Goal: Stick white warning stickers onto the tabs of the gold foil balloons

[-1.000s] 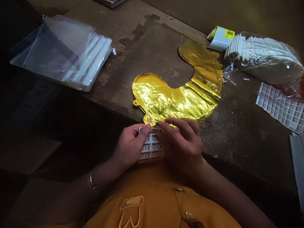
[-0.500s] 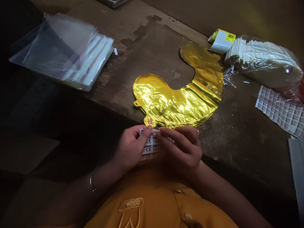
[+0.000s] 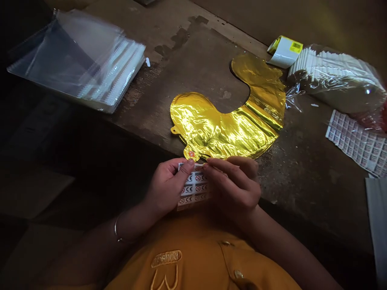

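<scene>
A flat gold foil balloon [image 3: 229, 125], curved like a horseshoe, lies on the worn wooden table [image 3: 193, 68], its neck over the front edge. Just below it my left hand [image 3: 166, 187] grips a small sheet of CE warning stickers [image 3: 193, 188], thumb pressed on its top edge. My right hand [image 3: 234, 187] is curled over the sheet's right side, its fingertips pinching at the top row of stickers. Whether a sticker is lifted I cannot tell.
A stack of clear plastic bags [image 3: 81, 60] lies at the far left. At the right are a roll of yellow barcode labels [image 3: 286, 50], a clear bag of white pieces [image 3: 335, 76] and a larger sticker sheet [image 3: 358, 143]. A grey sheet edge [image 3: 377, 217] shows at the right.
My right hand's fingers have curled in from lying flat over the sheet to a pinch at its top row. The left hand and the balloon have hardly moved.
</scene>
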### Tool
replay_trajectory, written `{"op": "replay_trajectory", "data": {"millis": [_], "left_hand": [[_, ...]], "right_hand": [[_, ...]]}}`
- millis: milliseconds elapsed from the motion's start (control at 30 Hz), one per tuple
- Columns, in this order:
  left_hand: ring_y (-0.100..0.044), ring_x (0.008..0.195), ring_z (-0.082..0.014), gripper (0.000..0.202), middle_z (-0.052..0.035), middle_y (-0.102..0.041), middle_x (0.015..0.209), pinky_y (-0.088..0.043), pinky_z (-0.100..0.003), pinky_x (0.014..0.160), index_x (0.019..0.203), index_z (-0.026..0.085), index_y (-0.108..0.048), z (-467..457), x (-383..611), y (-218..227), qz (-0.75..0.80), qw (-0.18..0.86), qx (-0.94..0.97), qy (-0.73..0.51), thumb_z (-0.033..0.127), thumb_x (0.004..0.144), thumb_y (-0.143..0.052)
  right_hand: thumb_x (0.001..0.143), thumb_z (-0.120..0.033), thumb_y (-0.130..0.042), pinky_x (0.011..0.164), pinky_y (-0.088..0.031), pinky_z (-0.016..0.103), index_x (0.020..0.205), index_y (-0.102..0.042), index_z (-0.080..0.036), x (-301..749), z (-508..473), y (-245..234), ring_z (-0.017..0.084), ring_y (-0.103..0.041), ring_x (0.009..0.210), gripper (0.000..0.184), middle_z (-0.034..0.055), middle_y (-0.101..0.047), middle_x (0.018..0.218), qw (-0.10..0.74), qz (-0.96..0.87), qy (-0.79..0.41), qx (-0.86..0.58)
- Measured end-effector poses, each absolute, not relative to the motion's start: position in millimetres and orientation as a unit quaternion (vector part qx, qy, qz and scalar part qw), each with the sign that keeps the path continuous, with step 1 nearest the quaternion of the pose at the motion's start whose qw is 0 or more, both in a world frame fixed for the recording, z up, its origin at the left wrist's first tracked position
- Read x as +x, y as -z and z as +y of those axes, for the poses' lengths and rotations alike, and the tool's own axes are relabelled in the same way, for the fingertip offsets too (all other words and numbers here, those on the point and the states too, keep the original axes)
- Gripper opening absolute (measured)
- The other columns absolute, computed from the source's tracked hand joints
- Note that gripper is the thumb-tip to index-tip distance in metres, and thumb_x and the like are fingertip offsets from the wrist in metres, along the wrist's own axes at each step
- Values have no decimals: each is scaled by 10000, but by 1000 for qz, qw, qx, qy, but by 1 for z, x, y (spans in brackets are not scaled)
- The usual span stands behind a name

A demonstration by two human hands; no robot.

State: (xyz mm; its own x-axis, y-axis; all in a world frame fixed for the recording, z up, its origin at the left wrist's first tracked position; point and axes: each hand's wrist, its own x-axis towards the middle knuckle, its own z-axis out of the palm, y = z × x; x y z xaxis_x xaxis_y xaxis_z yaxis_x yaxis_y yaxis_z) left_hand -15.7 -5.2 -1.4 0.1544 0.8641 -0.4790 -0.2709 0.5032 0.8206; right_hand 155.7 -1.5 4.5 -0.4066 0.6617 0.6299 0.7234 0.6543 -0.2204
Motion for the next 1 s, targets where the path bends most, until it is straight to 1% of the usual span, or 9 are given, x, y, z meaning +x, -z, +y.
{"op": "replay_trajectory", "data": {"millis": [133, 300, 433, 533, 633, 700, 767, 833, 1000], "left_hand": [[-528, 510, -92, 410, 25, -590, 563, -444, -189, 496, 742, 141, -647, -5, -16, 1, 488, 736, 244, -401, 543, 717, -725], [-612, 594, -99, 319, 12, -673, 658, -515, -198, 597, 827, 144, -687, -3, -20, 7, 434, 776, 242, -388, 435, 724, -767], [-624, 583, -108, 290, -2, -696, 676, -519, -208, 571, 842, 144, -693, 1, -30, 13, 447, 746, 314, -381, 433, 820, -671], [-655, 642, -124, 222, -18, -725, 734, -529, -228, 600, 842, 161, -701, 5, -43, 11, 484, 569, 514, -421, 344, 895, -588], [-683, 922, -178, 61, -29, -753, 929, -529, -323, 862, 872, 197, -709, 12, -54, 7, 396, 263, 766, -432, 192, 843, -656], [-642, 1090, -226, 91, -43, -737, 1065, -443, -425, 1029, 887, 201, -702, 18, -58, 9, 330, 132, 850, -387, 150, 815, -683], [-613, 1158, -242, 88, -62, -709, 1152, -370, -466, 1103, 905, 184, -689, 23, -59, 15, 305, 89, 886, -338, 141, 833, -664], [-612, 1165, -235, 95, -76, -694, 1182, -363, -451, 1119, 938, 162, -677, 26, -58, 22, 292, 81, 900, -315, 140, 853, -642], [-621, 1153, -233, 118, -75, -696, 1177, -368, -440, 1125, 968, 139, -666, 26, -58, 31, 290, 70, 900, -316, 119, 856, -635]], "right_hand": [[808, -134, -645, 756, -514, 348, 1043, -643, -295, 157, 2, 1, 195, -591, 868, 286, 23, -715, 991, 373, -843, 54, -384], [772, -84, -663, 723, -497, 324, 967, -647, -206, 153, 4, 3, 190, -576, 859, 230, 66, -639, 903, 381, -844, 53, -373], [788, -82, -639, 714, -490, 319, 902, -638, -213, 150, 1, -14, 175, -564, 831, 174, 46, -603, 867, 368, -838, -18, -403], [791, -123, -666, 701, -492, 306, 857, -655, -232, 158, 12, -38, 150, -575, 806, 128, 22, -598, 877, 427, -754, -122, -484], [797, -203, -691, 668, -485, 289, 826, -682, -236, 166, 36, -54, 128, -586, 742, 45, -3, -635, 809, 503, -620, -232, -556], [783, -237, -703, 639, -479, 278, 786, -691, -218, 166, 50, -54, 118, -585, 679, 23, -7, -660, 751, 478, -595, -310, -567], [764, -240, -707, 631, -474, 276, 731, -692, -195, 160, 58, -44, 120, -587, 651, 58, -1, -669, 706, 392, -629, -361, -566], [764, -242, -696, 632, -465, 279, 694, -685, -184, 152, 60, -30, 123, -581, 634, 92, 1, -658, 671, 330, -661, -361, -569], [804, -289, -652, 644, -449, 293, 727, -676, -185, 143, 57, -9, 133, -570, 646, 131, 8, -656, 687, 308, -667, -314, -602]]}}
